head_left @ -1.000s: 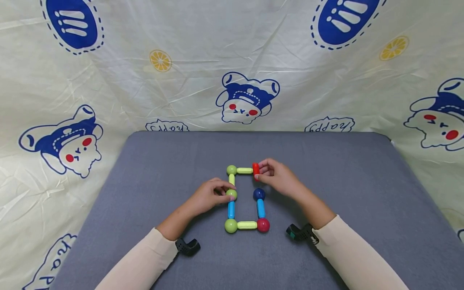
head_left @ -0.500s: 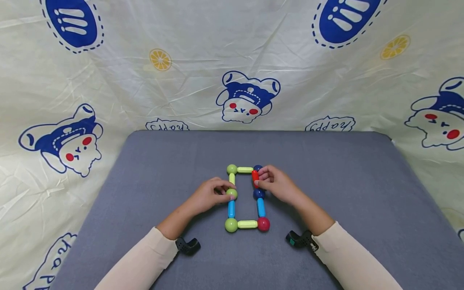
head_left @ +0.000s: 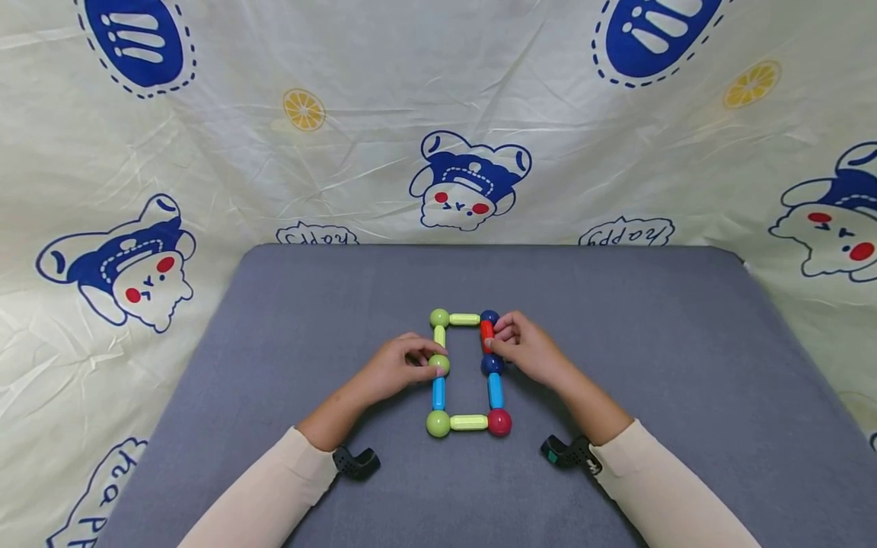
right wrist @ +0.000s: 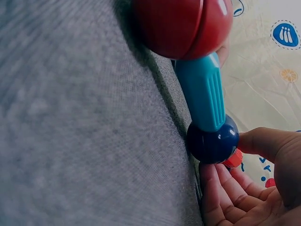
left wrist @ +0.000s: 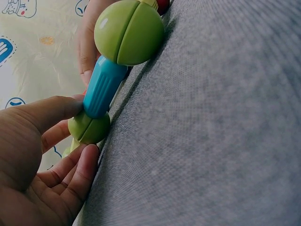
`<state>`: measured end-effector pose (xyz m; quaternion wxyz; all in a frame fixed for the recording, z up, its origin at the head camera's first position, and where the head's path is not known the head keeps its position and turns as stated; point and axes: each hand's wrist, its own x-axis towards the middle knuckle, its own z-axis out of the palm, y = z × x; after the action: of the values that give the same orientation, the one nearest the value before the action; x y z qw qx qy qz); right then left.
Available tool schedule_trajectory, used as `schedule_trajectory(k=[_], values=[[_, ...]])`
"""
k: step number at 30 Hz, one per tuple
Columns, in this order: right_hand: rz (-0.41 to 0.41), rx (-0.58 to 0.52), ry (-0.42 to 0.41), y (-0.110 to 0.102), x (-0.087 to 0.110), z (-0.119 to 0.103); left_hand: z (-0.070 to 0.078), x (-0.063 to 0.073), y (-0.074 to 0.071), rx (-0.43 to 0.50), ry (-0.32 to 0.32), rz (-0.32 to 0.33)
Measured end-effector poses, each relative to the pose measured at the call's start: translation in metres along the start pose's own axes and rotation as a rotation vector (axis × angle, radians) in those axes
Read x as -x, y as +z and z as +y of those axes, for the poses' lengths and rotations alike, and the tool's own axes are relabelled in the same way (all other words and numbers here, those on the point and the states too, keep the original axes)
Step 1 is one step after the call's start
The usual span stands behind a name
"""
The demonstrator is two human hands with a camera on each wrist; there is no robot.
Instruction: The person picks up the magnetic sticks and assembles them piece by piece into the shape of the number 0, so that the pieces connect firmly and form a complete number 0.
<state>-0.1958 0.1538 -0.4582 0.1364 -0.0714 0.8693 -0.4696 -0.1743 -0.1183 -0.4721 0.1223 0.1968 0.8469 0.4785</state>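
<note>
A rectangular frame of balls and rods lies on the table. My left hand (head_left: 397, 369) grips the middle green ball (left wrist: 96, 129) on its left side, where a light-blue rod (left wrist: 103, 87) joins a larger green ball (left wrist: 129, 33). On the right side, my right hand (head_left: 530, 348) pinches a red rod (head_left: 486, 335) between thumb and fingers. The rod spans an upper dark-blue ball (head_left: 489, 317) and a lower dark-blue ball (right wrist: 214, 142). Below that come another light-blue rod (right wrist: 202, 92) and a red ball (right wrist: 183, 23). In the right wrist view the red rod is mostly hidden.
Yellow-green rods form the top (head_left: 465, 320) and bottom (head_left: 469, 422) of the frame. The grey cloth-covered table (head_left: 308, 304) extends around it, with a printed curtain (head_left: 370, 152) behind. Black wrist straps (head_left: 356, 463) sit on both forearms.
My right hand has brought the red rod down and toward me, in between the two dark-blue balls. The upper one, hidden before, now shows. My left hand has stayed in place.
</note>
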Motion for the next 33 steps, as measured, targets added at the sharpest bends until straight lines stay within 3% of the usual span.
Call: schedule_trajectory(k=[25, 33], values=[[0.031, 0.060, 0.005, 0.0025, -0.0012, 0.0044, 0.0015, -0.0004, -0.0017, 0.008, 0.006, 0.016], [-0.019, 0.065, -0.053, 0.0018, 0.0027, 0.0033, 0.0004, -0.0008, 0.0004, -0.005, -0.048, 0.073]])
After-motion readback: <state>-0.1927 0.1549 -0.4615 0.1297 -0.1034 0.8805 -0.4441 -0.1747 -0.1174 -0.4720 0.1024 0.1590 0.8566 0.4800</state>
